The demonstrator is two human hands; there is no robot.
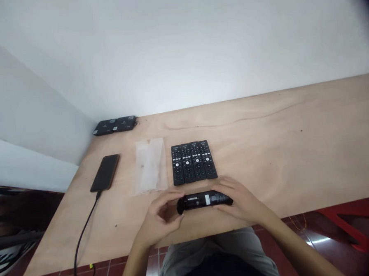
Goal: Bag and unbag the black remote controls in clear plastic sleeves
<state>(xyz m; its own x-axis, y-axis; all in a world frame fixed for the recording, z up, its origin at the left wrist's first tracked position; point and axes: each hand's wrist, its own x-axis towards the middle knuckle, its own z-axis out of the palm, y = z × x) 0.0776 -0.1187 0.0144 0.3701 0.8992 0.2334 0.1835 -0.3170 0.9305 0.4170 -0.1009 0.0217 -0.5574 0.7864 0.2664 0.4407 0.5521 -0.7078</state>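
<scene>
Just over the table's near edge, a black remote control [203, 200] is held sideways with its back up, small pale labels showing. My left hand [163, 213] grips its left end between thumb and fingers, where a dark piece juts down; whether that piece is separate I cannot tell. Around the right end, my right hand [237, 198] is closed with the thumb below and the fingers above. Beyond the hands, several black remotes [192, 163] lie face up, side by side in a row. Left of that row are flat translucent plastic sleeves [150, 166].
A phone [105, 173] with a black cable [86, 229] lies at the left, the cable hanging over the table edge. Two flat black boxes [124, 124] sit in the far left corner by the wall. The wooden table [284, 157] stretches right; a red stand [350, 224] is below it.
</scene>
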